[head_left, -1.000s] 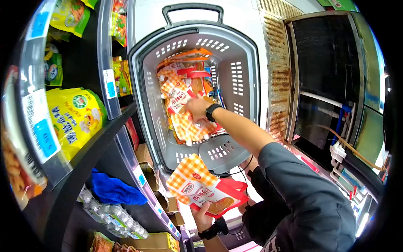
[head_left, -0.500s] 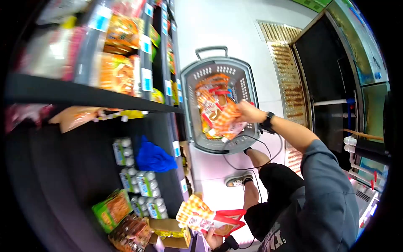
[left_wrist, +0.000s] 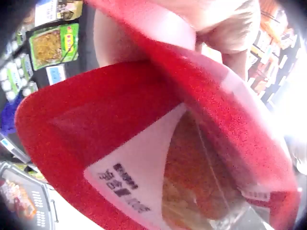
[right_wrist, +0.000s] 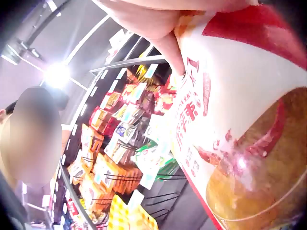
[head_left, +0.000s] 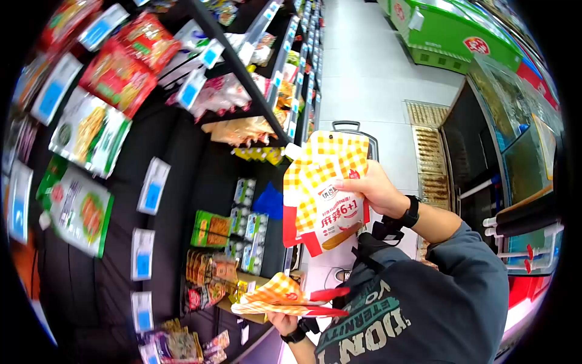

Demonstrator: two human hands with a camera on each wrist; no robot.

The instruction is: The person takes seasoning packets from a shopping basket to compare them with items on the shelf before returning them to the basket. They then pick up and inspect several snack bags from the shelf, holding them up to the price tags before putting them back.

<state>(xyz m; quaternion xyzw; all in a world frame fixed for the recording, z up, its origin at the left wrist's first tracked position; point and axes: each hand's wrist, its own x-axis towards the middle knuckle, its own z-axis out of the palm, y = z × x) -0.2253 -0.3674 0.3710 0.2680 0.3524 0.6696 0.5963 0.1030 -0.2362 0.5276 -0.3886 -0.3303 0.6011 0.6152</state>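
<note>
In the head view my right hand (head_left: 383, 193) pinches a snack bag (head_left: 330, 197) with a yellow checked top and red edges, thumb on its front, held up before my chest. Lower down, my left hand (head_left: 284, 321) grips the underside of another checked and red bag or bags (head_left: 282, 297), seen nearly edge-on. The left wrist view shows red packaging (left_wrist: 110, 110) with a clear window close up, the hand (left_wrist: 216, 24) above it. The right wrist view has the bag's white and red front (right_wrist: 230, 110) beneath the fingers (right_wrist: 170, 52).
The grey basket (head_left: 371, 145) stands on the floor beyond the raised bag, mostly hidden. Shelves with hanging packets (head_left: 118, 76) line the left side. Glass tanks (head_left: 521, 133) and a green freezer (head_left: 442, 36) are at the right. A person (right_wrist: 36, 143) shows in the right wrist view.
My right hand has come up out of the basket with a checked bag. The head view has turned toward the shelves, and the basket appears farther off. My left hand still holds its bag low.
</note>
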